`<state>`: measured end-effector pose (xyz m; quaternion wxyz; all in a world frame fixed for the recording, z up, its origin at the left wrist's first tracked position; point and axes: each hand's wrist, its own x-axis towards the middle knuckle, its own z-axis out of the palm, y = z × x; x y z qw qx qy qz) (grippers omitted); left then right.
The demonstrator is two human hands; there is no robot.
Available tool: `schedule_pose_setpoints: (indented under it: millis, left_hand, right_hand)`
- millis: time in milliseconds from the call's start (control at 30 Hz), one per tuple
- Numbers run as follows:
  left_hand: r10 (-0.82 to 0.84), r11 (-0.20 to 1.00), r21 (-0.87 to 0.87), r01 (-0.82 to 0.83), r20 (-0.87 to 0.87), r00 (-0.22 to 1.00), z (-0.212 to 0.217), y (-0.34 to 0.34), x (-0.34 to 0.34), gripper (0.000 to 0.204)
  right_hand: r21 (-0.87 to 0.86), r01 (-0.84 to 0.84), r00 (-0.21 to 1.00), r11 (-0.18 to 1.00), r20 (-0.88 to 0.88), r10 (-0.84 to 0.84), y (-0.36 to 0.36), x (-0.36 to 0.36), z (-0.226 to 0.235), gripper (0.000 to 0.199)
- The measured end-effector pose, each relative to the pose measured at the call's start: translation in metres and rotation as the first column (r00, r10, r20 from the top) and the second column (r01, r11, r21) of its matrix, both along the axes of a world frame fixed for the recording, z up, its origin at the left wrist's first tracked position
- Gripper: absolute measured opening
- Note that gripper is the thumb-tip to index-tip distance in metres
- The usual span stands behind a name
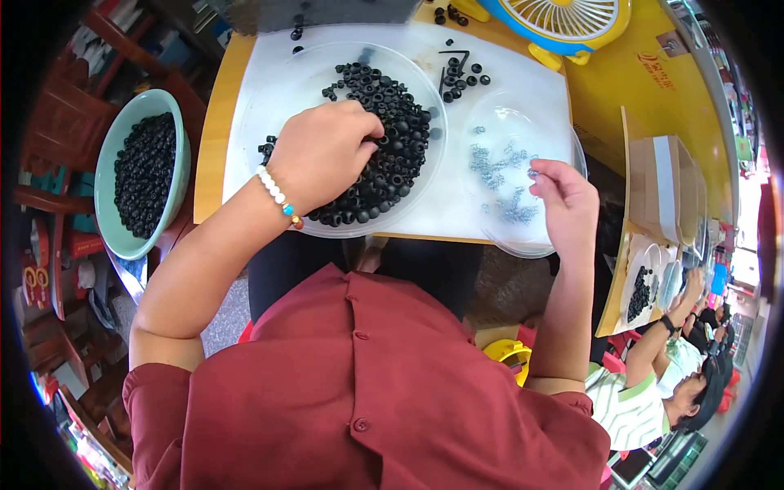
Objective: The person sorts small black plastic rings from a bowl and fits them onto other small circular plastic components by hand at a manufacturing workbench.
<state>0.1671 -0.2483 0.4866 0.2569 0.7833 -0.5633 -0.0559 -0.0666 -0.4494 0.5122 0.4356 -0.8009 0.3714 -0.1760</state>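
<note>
At eleven o'clock, the left hand (327,151) hides most of its own fingers from us. Between two and three, we find the piece (532,173) pinched in the right hand (567,196) too small to identify. At one, the top edge crops a fan (563,18); at four, distant people (684,365) blur.

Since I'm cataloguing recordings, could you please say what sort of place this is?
Likely an assembly workshop: small black round parts, a pale green plastic basin holding more, and another person at a second wooden table.
</note>
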Motion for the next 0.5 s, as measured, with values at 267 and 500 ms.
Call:
schedule_pose_setpoints:
  millis: [267, 500]
  left_hand:
    - [0.039, 0.968, -0.184, -0.169, -0.558, 0.829, 0.012, 0.013, -0.007, 0.015]
    - [0.026, 0.950, -0.077, -0.303, -0.946, 0.324, 0.021, 0.047, -0.005, 0.022]
  right_hand:
    - [-0.320, -0.045, 0.990, 0.946, 0.115, 0.086, -0.001, -0.001, 0.001, 0.016]
    - [-0.184, -0.105, 0.988, 0.977, -0.134, 0.081, -0.001, -0.008, -0.006, 0.012]
